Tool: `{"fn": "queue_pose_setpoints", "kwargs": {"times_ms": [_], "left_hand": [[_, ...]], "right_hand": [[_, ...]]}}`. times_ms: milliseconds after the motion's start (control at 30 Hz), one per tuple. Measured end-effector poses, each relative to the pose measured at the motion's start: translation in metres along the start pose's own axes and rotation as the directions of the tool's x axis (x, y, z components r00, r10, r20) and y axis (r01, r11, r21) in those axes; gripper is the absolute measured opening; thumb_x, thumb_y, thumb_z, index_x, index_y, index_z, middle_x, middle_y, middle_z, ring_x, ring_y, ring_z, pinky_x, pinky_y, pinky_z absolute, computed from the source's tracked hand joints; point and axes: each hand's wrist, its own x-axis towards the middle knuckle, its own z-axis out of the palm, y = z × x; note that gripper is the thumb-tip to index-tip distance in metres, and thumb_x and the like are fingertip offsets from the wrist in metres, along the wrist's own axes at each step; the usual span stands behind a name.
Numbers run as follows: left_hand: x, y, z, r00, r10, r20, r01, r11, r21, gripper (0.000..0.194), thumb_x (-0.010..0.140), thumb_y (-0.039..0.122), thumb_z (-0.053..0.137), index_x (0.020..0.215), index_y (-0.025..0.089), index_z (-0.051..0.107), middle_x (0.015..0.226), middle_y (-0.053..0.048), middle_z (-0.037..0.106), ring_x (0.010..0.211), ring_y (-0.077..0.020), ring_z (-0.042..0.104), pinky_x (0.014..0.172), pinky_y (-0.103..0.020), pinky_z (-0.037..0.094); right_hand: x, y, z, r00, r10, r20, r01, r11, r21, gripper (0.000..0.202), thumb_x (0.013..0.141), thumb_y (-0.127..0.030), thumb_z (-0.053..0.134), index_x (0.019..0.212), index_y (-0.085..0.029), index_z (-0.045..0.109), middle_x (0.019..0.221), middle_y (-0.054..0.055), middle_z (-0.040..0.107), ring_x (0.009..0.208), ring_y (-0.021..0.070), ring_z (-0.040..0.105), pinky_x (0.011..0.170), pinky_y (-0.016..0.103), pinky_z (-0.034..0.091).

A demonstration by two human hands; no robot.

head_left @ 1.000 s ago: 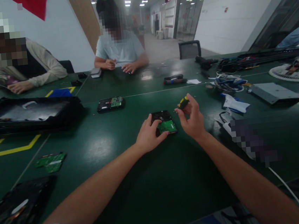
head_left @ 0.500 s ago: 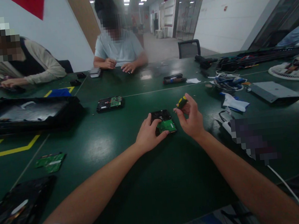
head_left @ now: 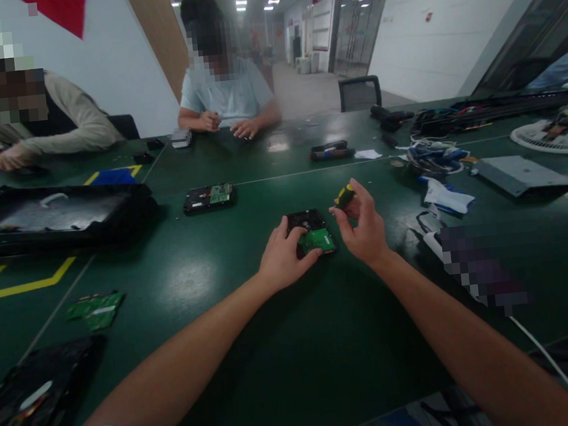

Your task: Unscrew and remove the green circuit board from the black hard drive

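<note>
My left hand [head_left: 285,254] grips the left and near edges of a black hard drive [head_left: 309,219] that lies flat on the green table. A green circuit board [head_left: 319,240] shows on the drive's near part. Just right of the drive, my right hand [head_left: 364,226] is raised with its fingers closed on a short yellow-and-black screwdriver [head_left: 345,197]. The tool is tilted, and its tip is too small to make out. Farther left lies a second hard drive [head_left: 209,198] with a green board on it.
A black tray-like housing [head_left: 53,215] and a loose circuit board [head_left: 97,310] are on the left. To the right lie a white glove [head_left: 447,194], a metal box [head_left: 524,174] and bundled cables [head_left: 434,156]. Two people sit across the table.
My hands and the hard drive have hardly moved. At the far left, the seated person has shifted slightly left.
</note>
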Motion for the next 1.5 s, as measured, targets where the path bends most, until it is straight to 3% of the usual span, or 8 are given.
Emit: {"fn": "queue_pose_setpoints", "kwargs": {"times_ms": [733,1233,1500], "left_hand": [[-0.0001,-0.0010,0.0043,0.999,-0.019,-0.027,0.019,1.000,-0.016,0.062,0.089,0.064,0.068,0.136,0.025,0.061,0.167,-0.019,0.035,0.156,-0.0388,0.033,0.120,-0.057,0.038],[0.0001,-0.0022,0.0062,0.999,-0.027,-0.019,0.027,1.000,-0.005,0.063,0.090,0.066,0.066,0.139,0.025,0.059,0.168,-0.020,0.033,0.156,-0.0396,0.032,0.118,-0.059,0.039],[-0.0008,-0.0020,0.0069,0.999,-0.018,-0.037,0.018,1.000,-0.002,0.062,0.089,0.064,0.067,0.136,0.024,0.061,0.167,-0.021,0.033,0.155,-0.0392,0.034,0.118,-0.056,0.039]], "right_hand": [[0.0009,-0.0031,-0.0005,0.999,-0.030,0.021,0.029,0.997,0.073,0.068,0.103,-0.035,0.056,0.163,-0.031,0.024,0.157,0.015,0.050,0.109,0.0242,0.075,0.095,0.045,0.067],[-0.0016,0.0012,-0.0008,1.000,-0.012,0.023,0.010,0.994,0.106,0.068,0.103,-0.031,0.055,0.163,-0.030,0.022,0.146,0.016,0.058,0.109,0.0254,0.075,0.093,0.046,0.067],[-0.0020,0.0011,-0.0004,0.999,-0.019,0.027,0.016,0.993,0.113,0.067,0.104,-0.030,0.053,0.163,-0.030,0.021,0.155,0.016,0.051,0.111,0.0247,0.075,0.095,0.046,0.067]]}}
